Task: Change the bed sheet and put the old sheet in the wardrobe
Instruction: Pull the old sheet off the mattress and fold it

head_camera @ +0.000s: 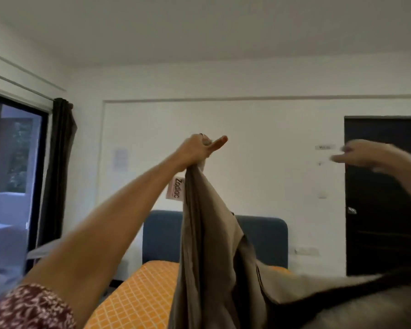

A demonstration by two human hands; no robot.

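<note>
Nearest to you, your patterned sleeve (31,307) sat at the bottom left corner, and your left arm ran up from it toward the middle of the view. Your left hand (197,148) was raised high, its grip clenched round a bunched corner of the taupe bed sheet (207,245), with one finger sticking out straight. A white label (175,188) reading "Zodiac" hung just beside that corner. The sheet fell from your grip in long folds and spread low across the right side, over the bed. Your right hand (363,155) was up at the same height, well apart from the left and blurred; I could not tell whether its grip held anything. Under the sheet lay the orange checked mattress (138,298), bare on its left half, with the blue headboard (161,236) behind it. Farther off stood a dark door (384,186) on the right and a dark curtain (59,162) beside the window (12,174) on the left. By my reading you were shaking the sheet open over the mattress. The next move called for your right hand to find a second corner, so the cloth could drop flat and square
</note>
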